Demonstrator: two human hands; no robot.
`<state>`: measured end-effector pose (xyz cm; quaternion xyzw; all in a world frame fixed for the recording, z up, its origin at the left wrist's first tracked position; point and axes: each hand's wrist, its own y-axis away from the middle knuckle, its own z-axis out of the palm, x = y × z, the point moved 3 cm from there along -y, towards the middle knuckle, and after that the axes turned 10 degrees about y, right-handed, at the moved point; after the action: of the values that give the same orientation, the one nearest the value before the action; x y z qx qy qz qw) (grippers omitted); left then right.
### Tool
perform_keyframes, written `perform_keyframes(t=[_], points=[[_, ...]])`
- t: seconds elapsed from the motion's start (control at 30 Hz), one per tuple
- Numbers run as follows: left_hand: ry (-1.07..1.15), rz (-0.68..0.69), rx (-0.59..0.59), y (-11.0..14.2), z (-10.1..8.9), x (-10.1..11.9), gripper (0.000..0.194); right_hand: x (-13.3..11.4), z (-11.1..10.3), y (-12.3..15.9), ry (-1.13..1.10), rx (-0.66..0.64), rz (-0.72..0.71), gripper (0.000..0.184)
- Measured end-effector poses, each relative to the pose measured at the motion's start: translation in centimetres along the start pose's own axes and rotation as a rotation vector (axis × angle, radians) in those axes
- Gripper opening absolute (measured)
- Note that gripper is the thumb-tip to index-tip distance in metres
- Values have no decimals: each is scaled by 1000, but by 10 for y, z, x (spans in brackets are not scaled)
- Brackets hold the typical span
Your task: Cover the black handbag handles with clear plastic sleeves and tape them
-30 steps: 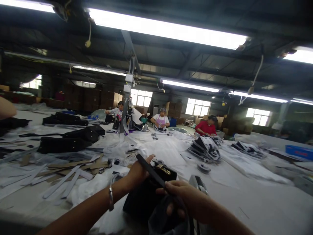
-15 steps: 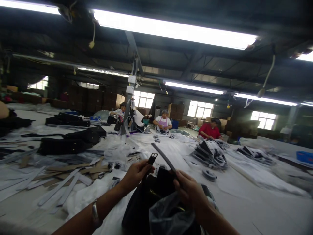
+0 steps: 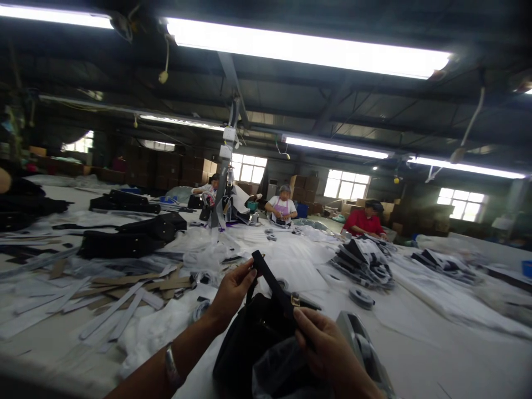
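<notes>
A dark strap (image 3: 272, 281) runs slantwise between my two hands, above a black bag (image 3: 236, 346). My left hand (image 3: 231, 291) pinches close to the strap's upper end, thumb against fingers. Lower down, my right hand (image 3: 324, 335) is closed on the strap, right beside a small metal buckle (image 3: 295, 300). Crumpled clear plastic (image 3: 276, 368) lies over the bag's near side, under my right wrist. The bag's lower part runs out of view.
A grey tape dispenser (image 3: 363, 346) stands right of the bag. Cardboard and pale strips (image 3: 137, 291) litter the left side, with black bags (image 3: 133, 235) behind. Stacked black-and-grey pieces (image 3: 363, 263) and a tape roll (image 3: 361, 298) lie right. Several people work across the table.
The strap end has come up to my left hand, where the buckle was before. The buckle now shows beside my right hand. The view has shifted slightly left.
</notes>
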<state>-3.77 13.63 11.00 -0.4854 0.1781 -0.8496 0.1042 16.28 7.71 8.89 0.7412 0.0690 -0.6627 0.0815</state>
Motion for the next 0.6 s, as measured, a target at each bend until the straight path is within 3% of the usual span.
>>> perform_keyframes(t=[0.23, 0.43, 0.6], points=[[177, -97, 12, -1, 4, 2, 38, -4, 2, 13, -51, 16, 27, 58], [329, -124, 105, -10, -6, -11, 29, 1, 3, 18, -46, 23, 42, 56], [416, -137, 97, -8, -11, -15, 30, 1, 3, 16, -49, 20, 45, 59]])
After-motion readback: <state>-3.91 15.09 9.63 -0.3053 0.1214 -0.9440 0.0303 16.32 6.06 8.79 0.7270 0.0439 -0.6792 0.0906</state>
